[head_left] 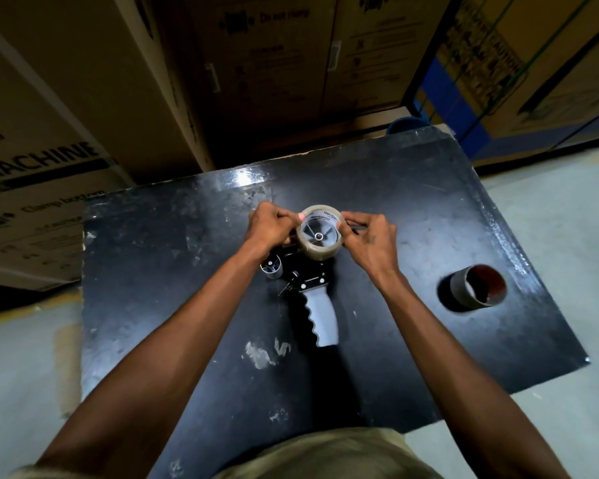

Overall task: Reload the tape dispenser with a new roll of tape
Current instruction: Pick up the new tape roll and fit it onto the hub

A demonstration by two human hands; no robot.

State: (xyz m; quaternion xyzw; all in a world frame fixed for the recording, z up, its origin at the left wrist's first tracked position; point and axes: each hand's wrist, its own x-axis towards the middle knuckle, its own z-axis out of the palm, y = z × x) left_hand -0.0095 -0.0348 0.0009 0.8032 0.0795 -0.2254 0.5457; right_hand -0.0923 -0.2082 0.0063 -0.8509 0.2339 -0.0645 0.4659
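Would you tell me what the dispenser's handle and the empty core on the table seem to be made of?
The handle looks like matte grey moulded plastic, with ridged finger grooves. The core seems to be cardboard: a dull brown tube with a reddish inside.

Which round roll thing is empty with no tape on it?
The brown cardboard core alone on the right; the tape roll between the hands is full.

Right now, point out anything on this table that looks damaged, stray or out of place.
The black table top is scuffed, with pale patches where the finish has worn off near the front. An empty cardboard core lies on its side to the right, apart from the tape dispenser. Nothing looks spilled or broken.
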